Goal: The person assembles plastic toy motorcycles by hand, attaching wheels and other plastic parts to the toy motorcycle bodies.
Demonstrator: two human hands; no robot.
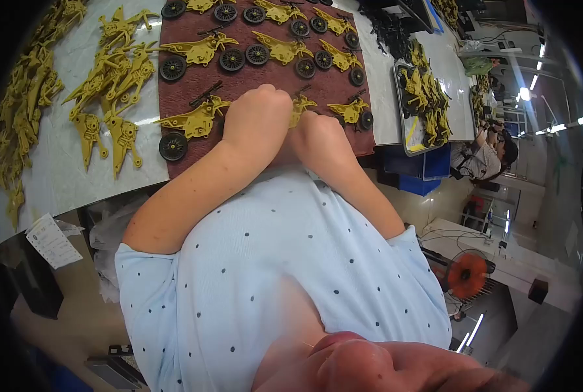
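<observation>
Both hands meet close to my chest, over the near edge of a dark red cloth [239,78]. My left hand [260,108] is curled closed, its fingers turned away from view. Right beside it, my right hand [319,134] is closed too, with the fingertips hidden. Between and just beyond them shows part of a yellow toy motorcycle [300,108] with a black handlebar; whatever the fingers grip is covered by the hands. On the left of that row lies another toy motorcycle [196,119] with one black wheel, and on the right a smaller-looking one [350,112].
Further rows of yellow toy motorcycles [281,47] with black wheels cover the cloth. Loose yellow body parts [123,134] lie in piles at the left. A metal tray [414,145] of yellow and black parts stands right, above blue bins [417,184]. Another person [487,157] sits beyond.
</observation>
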